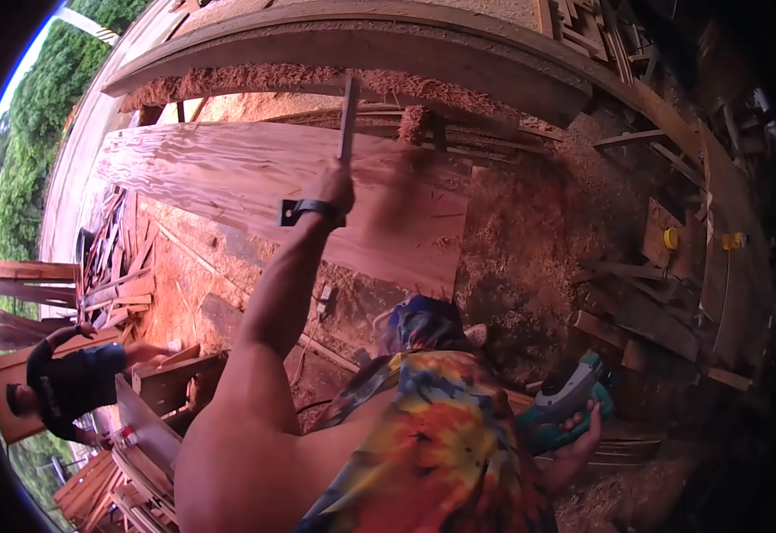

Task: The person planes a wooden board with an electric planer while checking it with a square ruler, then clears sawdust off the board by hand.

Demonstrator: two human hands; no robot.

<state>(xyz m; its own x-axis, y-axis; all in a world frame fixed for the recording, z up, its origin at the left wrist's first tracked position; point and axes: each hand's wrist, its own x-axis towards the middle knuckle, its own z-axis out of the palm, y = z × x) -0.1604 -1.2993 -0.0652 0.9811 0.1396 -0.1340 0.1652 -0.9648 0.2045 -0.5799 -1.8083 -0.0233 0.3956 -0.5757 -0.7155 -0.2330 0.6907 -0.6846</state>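
We observe a narrow, straight-edged flat bar (349, 120), its material uncertain, extending from the left hand (336, 186), which is closed round its near end, over a broad wooden plank (228, 164) with wavy, pinkish grain. The bar's far end overlaps the curly wood shavings (441, 93) along a long beam (352, 58); we cannot tell whether it touches them. A dark wristband (317, 209) circles the left wrist. Lower right, we find the right hand (585, 437), fingers wrapped round the handle of a teal-and-grey power tool (561, 401), beside a mottled tie-dyed shirt (432, 417). At far left, we note another person (77, 382) in dark clothing near stacked boards (90, 487).
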